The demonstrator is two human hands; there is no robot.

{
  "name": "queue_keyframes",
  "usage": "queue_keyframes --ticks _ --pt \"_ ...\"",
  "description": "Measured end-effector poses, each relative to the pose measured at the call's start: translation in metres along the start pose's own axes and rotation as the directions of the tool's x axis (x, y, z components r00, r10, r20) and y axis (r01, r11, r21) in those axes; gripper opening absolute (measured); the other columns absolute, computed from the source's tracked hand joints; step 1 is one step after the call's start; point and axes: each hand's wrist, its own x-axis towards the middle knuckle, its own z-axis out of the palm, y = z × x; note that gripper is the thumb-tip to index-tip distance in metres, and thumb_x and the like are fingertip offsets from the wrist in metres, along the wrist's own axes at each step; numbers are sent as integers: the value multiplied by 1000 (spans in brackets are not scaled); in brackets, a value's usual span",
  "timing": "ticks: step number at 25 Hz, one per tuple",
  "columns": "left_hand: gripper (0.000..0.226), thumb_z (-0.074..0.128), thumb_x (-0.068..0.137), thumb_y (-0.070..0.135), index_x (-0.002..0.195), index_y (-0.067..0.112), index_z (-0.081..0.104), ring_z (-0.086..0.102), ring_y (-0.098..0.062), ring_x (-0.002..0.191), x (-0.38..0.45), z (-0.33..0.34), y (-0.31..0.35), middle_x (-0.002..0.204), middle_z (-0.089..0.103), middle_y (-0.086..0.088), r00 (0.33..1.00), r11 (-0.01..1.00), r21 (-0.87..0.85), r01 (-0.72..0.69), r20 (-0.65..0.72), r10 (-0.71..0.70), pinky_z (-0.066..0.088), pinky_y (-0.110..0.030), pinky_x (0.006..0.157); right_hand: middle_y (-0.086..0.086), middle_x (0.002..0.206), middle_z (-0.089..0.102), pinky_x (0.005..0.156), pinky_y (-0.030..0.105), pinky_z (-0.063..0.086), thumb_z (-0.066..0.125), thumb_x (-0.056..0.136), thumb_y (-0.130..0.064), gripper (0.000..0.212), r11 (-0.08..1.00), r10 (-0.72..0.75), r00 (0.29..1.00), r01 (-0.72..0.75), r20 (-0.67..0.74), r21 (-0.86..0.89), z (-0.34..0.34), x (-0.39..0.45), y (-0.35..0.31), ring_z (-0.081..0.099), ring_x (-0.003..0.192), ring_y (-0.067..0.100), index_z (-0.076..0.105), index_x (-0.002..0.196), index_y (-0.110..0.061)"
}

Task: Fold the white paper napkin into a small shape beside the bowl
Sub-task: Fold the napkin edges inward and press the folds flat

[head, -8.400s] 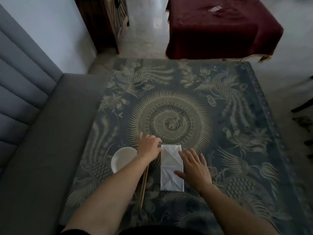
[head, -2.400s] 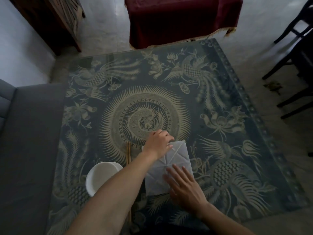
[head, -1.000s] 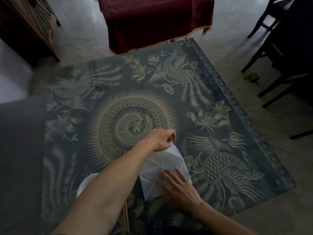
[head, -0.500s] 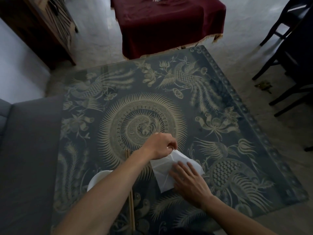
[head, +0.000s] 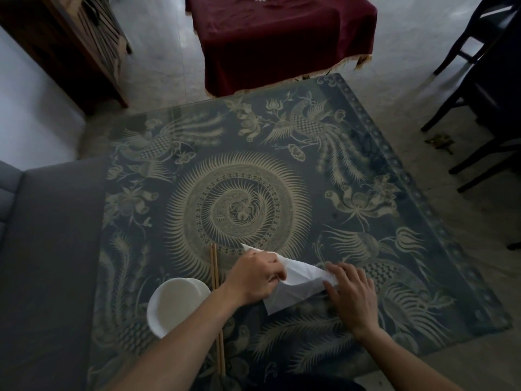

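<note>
The white paper napkin (head: 296,280) lies partly folded on the patterned table (head: 366,198), its upper flap turned over into a slanted band. My left hand (head: 256,275) is closed on the napkin's left edge, pinching the fold. My right hand (head: 352,294) lies flat with spread fingers on the napkin's right end, pressing it to the table. The white bowl (head: 174,306) stands left of the napkin, partly covered by my left forearm. A pair of wooden chopsticks (head: 215,280) lies between bowl and napkin.
A grey sofa seat (head: 48,263) runs along the table's left side. Beyond the table stand a low table under a dark red cloth (head: 282,38) and a wooden cabinet (head: 70,43). Dark chairs (head: 485,80) stand at the right.
The napkin went from a long rectangle to an opened creased square, then its far corner was pulled over towards me. My right hand shifted to the right end.
</note>
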Motion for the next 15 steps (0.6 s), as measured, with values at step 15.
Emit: queue_keyframes --ticks 15 --pt "10 71 79 18 85 25 74 62 -19 87 -38 36 -6 90 67 4 998 998 53 37 47 -40 42 -33 76 1 93 64 63 39 44 80 74 -7 27 971 -241 971 241 -7 13 -4 -1 15 59 74 27 67 95 -19"
